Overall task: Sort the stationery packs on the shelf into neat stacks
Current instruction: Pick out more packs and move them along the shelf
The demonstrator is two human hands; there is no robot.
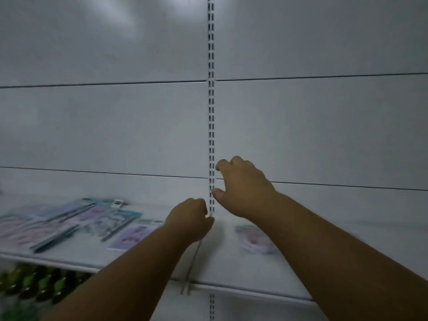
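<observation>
Head view: both my hands over the white metal shelf, near its slotted upright.
My left hand is closed, on what I cannot tell; my right hand is half spread, empty; I should gather the blurred pastel stationery packs squarely.

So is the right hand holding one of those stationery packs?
No, the right hand hangs open and empty in front of the slotted upright, above the shelf.

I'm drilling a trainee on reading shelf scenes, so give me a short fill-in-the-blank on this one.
1. Most stationery packs lie on the ___ side of the shelf.
2. The left hand is closed into a ___.
3. The right hand hangs open in front of the slotted ___.
4. Below the shelf stand ___ bottles.

Missing words: left; fist; upright; green
</observation>
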